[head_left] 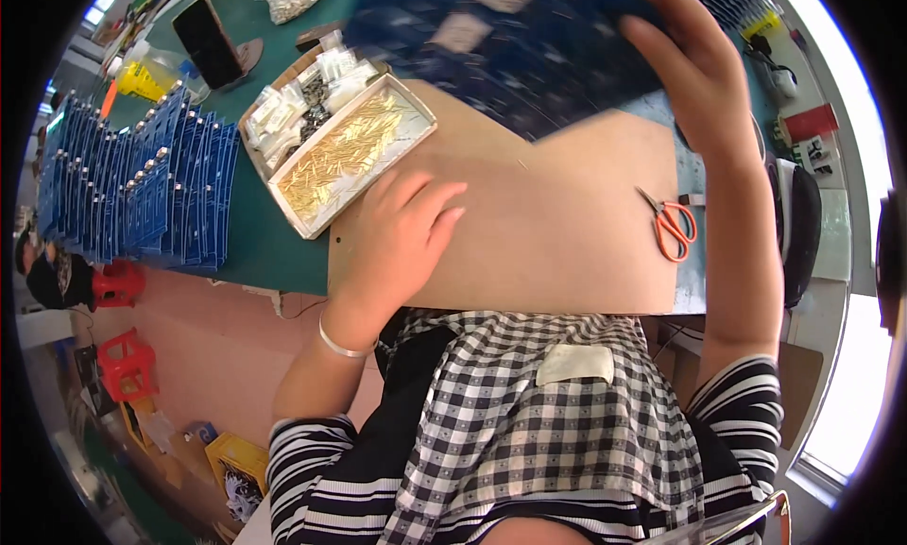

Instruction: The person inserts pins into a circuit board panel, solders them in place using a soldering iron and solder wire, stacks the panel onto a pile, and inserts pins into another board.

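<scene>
At the far side of the work surface, my right hand [699,73] grips a dark blue circuit board panel [539,73] by its right edge. Motion blurs the panel, and it carries pale square patches. My left hand [406,224] hovers low over a tan board [567,224], fingers slightly spread and holding nothing I can see. Just beyond that hand stands a white cardboard box [427,127] with many thin gold pins [345,158] in it. One loose pin [522,164] lies on the tan board. Orange-handled scissors [673,229] rest near its right edge.
Many blue circuit boards [142,181] stand in a row at the left. Small white packets [331,73] fill a compartment beside the pins. Behind are a phone on a stand [208,42] and a yellow-labelled bottle [146,77]. Red stools [126,366] stand on the floor at left.
</scene>
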### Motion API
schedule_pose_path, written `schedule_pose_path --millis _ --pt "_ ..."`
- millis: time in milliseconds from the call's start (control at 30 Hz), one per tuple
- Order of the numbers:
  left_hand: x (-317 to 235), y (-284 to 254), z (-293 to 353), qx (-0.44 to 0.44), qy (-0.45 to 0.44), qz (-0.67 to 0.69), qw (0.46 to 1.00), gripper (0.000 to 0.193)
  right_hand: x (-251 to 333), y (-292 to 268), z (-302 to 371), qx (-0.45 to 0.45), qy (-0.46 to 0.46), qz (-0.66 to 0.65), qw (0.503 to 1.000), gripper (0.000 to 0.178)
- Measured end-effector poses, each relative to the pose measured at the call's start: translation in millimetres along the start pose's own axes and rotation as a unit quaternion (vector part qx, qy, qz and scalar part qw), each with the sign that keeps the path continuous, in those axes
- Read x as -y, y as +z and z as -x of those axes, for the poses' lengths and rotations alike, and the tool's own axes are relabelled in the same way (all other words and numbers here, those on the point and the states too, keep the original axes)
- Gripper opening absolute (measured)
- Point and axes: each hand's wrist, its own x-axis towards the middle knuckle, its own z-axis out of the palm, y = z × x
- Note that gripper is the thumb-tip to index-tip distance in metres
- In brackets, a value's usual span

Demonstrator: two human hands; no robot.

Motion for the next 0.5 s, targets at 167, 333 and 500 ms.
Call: schedule_pose_path --millis 167,333,500 --pt "14.6 42.1 -54.3 0.097 0.041 0.065 0.992 0.016 -18.9 -48.5 125.3 -0.254 0.175 -0.072 0.949 0.045" --pt "29.8 68.4 -84.9 0.289 0.071 0.046 0.954 0.015 -10.6 -60.1 226.6 -0.358 0.256 -0.148 0.886 0.044" --pt "24.0 68.3 -70.9 0.249 0.117 -0.12 0.954 0.015 -29.1 -35.5 246.9 -0.363 0.26 -0.236 0.863 0.041"
